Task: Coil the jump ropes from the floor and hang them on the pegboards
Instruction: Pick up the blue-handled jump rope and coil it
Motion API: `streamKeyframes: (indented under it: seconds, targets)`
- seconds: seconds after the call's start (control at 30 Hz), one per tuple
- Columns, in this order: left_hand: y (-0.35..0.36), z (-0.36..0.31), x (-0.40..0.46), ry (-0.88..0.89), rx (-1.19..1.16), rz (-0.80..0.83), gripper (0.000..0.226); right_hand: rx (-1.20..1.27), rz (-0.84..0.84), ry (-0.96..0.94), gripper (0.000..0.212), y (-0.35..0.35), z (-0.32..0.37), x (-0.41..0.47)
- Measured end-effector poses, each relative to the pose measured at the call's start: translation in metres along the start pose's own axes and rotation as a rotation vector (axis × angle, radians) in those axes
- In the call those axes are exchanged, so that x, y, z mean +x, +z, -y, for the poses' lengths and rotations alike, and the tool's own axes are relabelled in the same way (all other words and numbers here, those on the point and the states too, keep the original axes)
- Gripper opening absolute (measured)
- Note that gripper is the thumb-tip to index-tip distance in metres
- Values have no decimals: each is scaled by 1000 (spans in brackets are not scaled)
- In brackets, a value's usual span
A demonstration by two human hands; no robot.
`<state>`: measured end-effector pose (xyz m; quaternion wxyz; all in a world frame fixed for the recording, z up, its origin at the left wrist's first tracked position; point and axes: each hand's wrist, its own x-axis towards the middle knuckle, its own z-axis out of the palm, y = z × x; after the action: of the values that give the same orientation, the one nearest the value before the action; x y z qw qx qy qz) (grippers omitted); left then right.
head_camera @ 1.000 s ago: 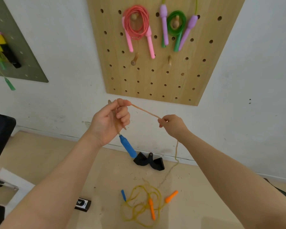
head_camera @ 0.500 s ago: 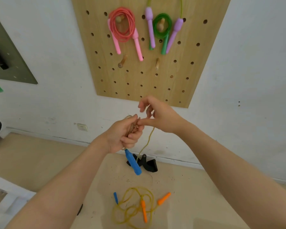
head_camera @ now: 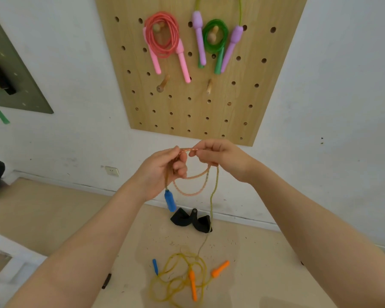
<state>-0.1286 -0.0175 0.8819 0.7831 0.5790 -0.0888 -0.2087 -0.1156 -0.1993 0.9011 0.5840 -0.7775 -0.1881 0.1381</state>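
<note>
I see braided jump rope (head_camera: 192, 189) limp, light, loops sagging between hands. Left hand (head_camera: 159, 172) grips gathered loops, blue handle (head_camera: 170, 200) dangling below; right hand (head_camera: 222, 158) pinches strand. Tail drops to floor tangle (head_camera: 178, 278). Judge best hold: loop tops, cord likely slides.

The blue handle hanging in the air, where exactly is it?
In the head view the blue handle dangles just below the left hand, centre frame, above the black object on the floor by the wall.
</note>
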Motion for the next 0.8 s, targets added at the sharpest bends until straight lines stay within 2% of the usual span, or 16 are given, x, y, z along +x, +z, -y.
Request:
streamKeyframes:
  seconds: [0.13,0.27,0.4,0.47,0.53,0.63,0.7,0.8]
  targets:
    - [17,2,5,150,-259,-39,49,162,-49,-9,14,-5,-4,-5]
    - [32,3,15,195,-455,-54,53,164,-25,75,22,-12,-10,-11]
    - [41,6,18,100,-438,-159,55,324,-49,88,30,-20,-13,-16]
    - [43,4,18,44,-335,-117,50,486,-115,55,37,-22,-13,-15]
    - [45,2,18,21,-209,-32,51,612,-151,27,30,-23,-13,-15]
    - [47,-1,18,29,-164,93,47,773,-128,31,25,-24,-13,-14]
    - [49,-2,19,84,-215,173,39,725,-116,60,28,-28,-14,-14]
    - [56,-1,21,135,-312,205,32,407,-103,60,30,-34,-17,-14]
